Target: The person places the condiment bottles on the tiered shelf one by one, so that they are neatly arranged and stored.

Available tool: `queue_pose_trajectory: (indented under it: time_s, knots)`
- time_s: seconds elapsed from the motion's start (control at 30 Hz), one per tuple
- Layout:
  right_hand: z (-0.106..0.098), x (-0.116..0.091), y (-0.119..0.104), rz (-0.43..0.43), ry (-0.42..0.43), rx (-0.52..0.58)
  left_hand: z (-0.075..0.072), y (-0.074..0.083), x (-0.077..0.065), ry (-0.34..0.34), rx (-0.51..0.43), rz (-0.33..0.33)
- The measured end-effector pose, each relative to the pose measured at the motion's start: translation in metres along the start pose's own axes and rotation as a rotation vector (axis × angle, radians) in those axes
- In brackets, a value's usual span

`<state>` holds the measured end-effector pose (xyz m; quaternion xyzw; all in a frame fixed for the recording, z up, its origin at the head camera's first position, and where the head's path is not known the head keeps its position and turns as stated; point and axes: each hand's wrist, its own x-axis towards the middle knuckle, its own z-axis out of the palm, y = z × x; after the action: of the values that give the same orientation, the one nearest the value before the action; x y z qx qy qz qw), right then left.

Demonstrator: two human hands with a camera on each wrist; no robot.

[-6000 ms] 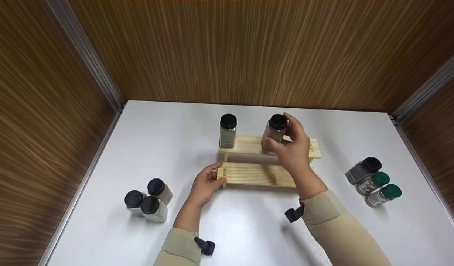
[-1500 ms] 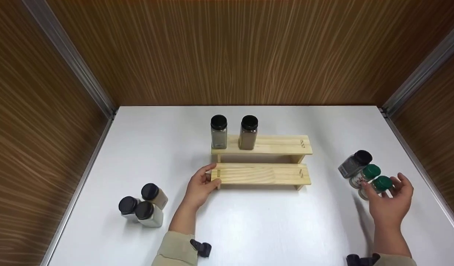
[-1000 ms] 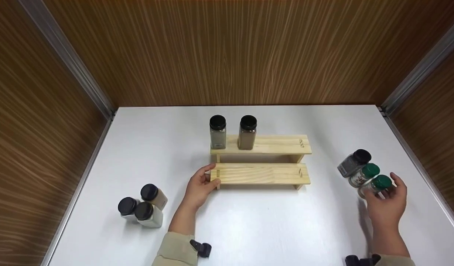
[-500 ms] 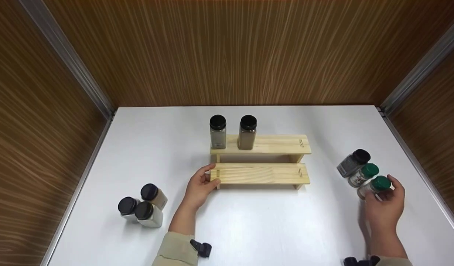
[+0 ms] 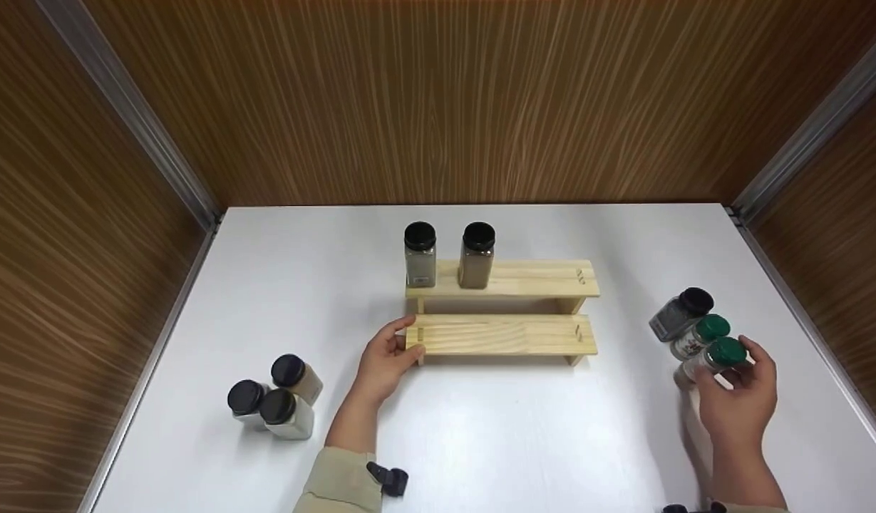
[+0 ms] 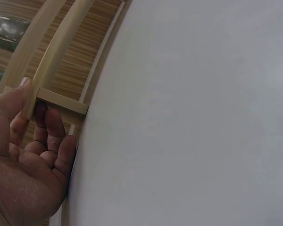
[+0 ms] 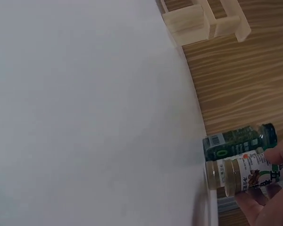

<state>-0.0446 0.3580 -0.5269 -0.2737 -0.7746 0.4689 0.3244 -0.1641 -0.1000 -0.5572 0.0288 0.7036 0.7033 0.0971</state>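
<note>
A two-tier wooden rack (image 5: 509,335) stands mid-table. My left hand (image 5: 382,365) pinches the left end of its lower shelf; in the left wrist view the thumb is on top and fingers curl beneath. My right hand (image 5: 740,399) grips a green-capped spice jar (image 7: 254,173) with a white label, tilted and seemingly just off the table. Beside it are another green-capped spice jar (image 5: 694,342) and a black-capped spice jar (image 5: 674,318). On the upper shelf, two black-capped spice jars stand at the left: a greyish-green one (image 5: 420,265) and a brown one (image 5: 476,266).
Three black-capped jars cluster on the left of the white table (image 5: 523,442): a tan one (image 5: 308,386), a white one (image 5: 294,423) and one partly hidden (image 5: 251,420). Wood-grain panels (image 5: 473,100) enclose the back and sides.
The brown jar was set on the upper shelf beside the first jar. My right hand moved to the right-hand jars, gripped the nearest green-capped one and shifted it slightly left. The left hand stays put.
</note>
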Motion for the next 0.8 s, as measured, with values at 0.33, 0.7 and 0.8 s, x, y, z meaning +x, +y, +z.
queue_pose_trajectory:
  time_s: [0.33, 0.7, 0.8]
  knots:
    - [0.012, -0.004, -0.024, -0.085, -0.067, 0.071, 0.000, 0.000, 0.000, 0.009, 0.020, -0.017]
    - [0.037, -0.003, -0.043, -0.210, -0.104, 0.109, -0.001, -0.002, 0.000, 0.003, 0.023, -0.012]
    - [0.043, -0.004, -0.049, -0.224, -0.126, 0.089, -0.001, -0.001, 0.000, 0.010, 0.031, -0.020]
